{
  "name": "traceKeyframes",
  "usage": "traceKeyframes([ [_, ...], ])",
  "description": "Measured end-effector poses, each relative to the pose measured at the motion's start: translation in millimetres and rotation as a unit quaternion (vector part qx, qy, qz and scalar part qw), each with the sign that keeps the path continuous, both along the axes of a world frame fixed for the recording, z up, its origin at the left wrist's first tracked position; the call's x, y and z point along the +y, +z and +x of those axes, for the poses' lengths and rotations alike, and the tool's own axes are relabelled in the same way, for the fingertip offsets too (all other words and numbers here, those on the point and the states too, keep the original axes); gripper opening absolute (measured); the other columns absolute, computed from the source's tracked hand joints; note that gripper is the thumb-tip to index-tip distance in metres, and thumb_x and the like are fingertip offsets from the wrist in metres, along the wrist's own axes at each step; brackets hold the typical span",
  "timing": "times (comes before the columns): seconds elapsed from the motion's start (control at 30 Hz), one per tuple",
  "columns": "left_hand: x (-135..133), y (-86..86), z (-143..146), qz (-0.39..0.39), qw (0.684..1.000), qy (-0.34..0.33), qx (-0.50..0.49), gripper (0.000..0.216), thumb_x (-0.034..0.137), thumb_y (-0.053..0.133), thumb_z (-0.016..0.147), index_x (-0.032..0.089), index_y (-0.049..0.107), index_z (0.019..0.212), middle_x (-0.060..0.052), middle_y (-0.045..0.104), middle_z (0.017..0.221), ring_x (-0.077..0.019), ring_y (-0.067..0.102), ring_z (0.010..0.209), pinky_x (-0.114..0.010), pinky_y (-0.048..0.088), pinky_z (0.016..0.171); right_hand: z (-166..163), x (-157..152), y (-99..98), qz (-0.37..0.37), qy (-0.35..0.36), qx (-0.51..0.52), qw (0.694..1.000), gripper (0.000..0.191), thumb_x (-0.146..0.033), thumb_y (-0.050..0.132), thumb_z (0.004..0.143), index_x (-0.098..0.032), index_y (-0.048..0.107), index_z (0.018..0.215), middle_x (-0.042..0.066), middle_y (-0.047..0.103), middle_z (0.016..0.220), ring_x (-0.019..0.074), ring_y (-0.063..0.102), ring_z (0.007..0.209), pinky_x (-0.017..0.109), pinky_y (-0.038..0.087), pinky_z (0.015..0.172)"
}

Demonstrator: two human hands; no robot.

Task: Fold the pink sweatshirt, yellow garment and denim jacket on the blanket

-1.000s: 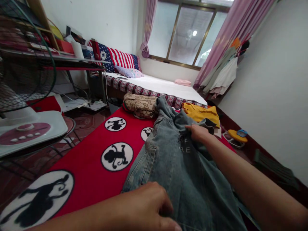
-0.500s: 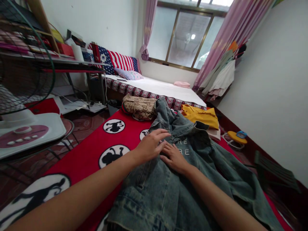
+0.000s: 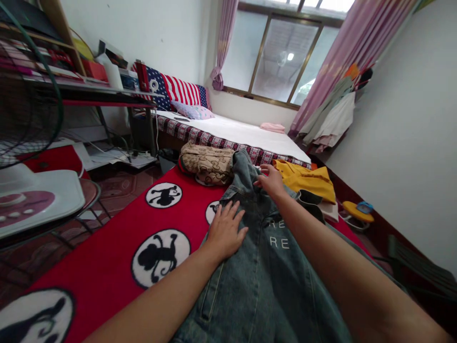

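A faded blue-green denim jacket [image 3: 264, 286] with a hood [image 3: 243, 166] and white stitched letters lies spread over a red blanket [image 3: 117, 247] printed with black monkey figures in white circles. My left hand [image 3: 226, 228] rests flat on the jacket's left front, its fingers spread. Farther up, by the hood's right side, my right hand [image 3: 270, 182] reaches with slightly curved fingers apart; whether the fingertips touch the cloth is hard to see. My right forearm covers part of the jacket's right side.
Beyond the jacket sit a tan patterned bag [image 3: 207, 162] and yellow folded clothing [image 3: 305, 181]. A white-covered bed [image 3: 232, 126] stands under the window. To the left are a cluttered desk [image 3: 107, 95] and a fan [image 3: 28, 105]; a yellow stool [image 3: 358, 211] is at right.
My hands have moved apart. The left now lies flat on the jacket's left front, while the right has gone forward to the hood. The view has shifted slightly.
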State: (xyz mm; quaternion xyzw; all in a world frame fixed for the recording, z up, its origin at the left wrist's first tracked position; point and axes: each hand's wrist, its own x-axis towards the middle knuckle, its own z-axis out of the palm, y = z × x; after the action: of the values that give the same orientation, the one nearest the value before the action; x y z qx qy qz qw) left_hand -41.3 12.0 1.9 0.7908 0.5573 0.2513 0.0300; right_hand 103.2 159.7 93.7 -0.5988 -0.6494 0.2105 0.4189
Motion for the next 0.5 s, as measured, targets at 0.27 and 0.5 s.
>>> traceKeyframes([
  [0.27,-3,0.8,4,-0.016,0.999,0.034,-0.027,0.052,0.042,0.048,0.092,0.028,0.045,0.142,-0.003,0.026,0.159,-0.027,0.021,0.146,-0.057,0.022,0.115,2,40,-22.2,-0.024,-0.055,-0.015,0.998,0.029,-0.03,0.06,0.08,-0.011,0.067,0.101,0.004,0.067,0.068,0.0183,0.064,0.06,0.026,0.052,0.056],
  [0.5,-3,-0.4,6,-0.027,0.998,0.052,-0.016,0.051,0.045,0.047,0.091,0.029,0.048,0.14,-0.006,0.028,0.158,-0.0296,0.022,0.145,-0.062,0.026,0.109,2,27,-48.8,0.024,-0.144,-0.118,0.982,0.028,-0.023,0.057,0.072,-0.015,0.066,0.098,0.012,0.07,0.092,0.0262,0.066,0.086,0.036,0.05,0.079],
])
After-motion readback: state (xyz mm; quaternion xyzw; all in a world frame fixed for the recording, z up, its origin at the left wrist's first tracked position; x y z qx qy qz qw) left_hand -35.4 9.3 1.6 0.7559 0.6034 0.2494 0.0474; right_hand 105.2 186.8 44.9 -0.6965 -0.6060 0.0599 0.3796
